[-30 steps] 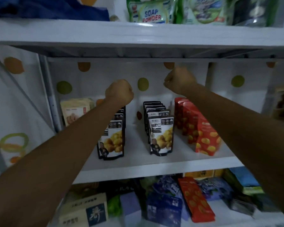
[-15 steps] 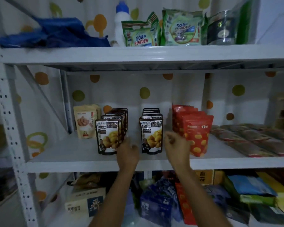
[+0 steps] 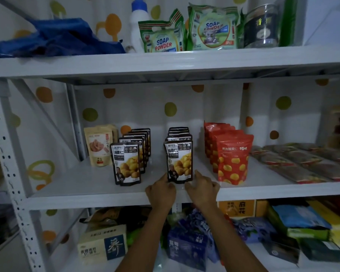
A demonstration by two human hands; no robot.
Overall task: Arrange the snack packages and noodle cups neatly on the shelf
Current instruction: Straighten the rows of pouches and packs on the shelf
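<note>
On the white middle shelf [image 3: 86, 195] stand two rows of black chestnut pouches. The left row [image 3: 127, 163] stands apart from my hands. My left hand [image 3: 161, 191] and my right hand [image 3: 202, 189] flank the front pouch of the middle row [image 3: 179, 161]. Fingertips of both hands touch its bottom corners from either side, and the pouch stands upright. A row of red pouches [image 3: 233, 158] stands just right of my right hand. A beige pouch [image 3: 98, 146] stands at the far left.
Flat dark packs [image 3: 302, 161] lie on the shelf's right part. Above are soap powder bags [image 3: 162, 39], a bottle, a jar and a blue cloth [image 3: 53, 40]. The lower shelf holds boxes [image 3: 102, 246] and bags. A perforated post [image 3: 6, 154] stands left.
My hands came back from deep in the shelf to its front edge. They then closed in on the front pouch of the middle row. The view pulled back.
</note>
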